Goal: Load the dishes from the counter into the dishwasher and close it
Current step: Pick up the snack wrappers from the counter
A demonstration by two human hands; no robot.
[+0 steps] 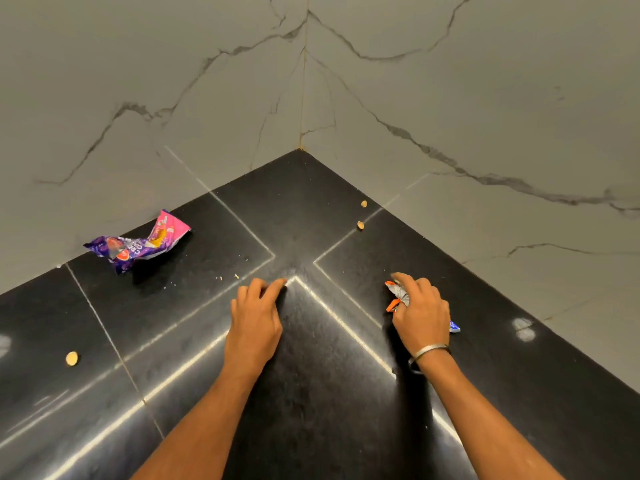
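Counter (311,209), black stone, fills a marble-walled corner (450,81).

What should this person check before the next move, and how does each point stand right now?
1. Right hand has a firm grip on the crumpled wrapper: ok, fingers curl round it.
2. Left hand free: ok, fingertips rest on the black counter, holding nothing.
3. Purple and pink wrapper collected: not ok, it lies by the wall.
4. Small crumbs cleared: not ok, several remain.
5. Dishes to load: cannot tell, none in view.
6. Dishwasher open: cannot tell, out of view.
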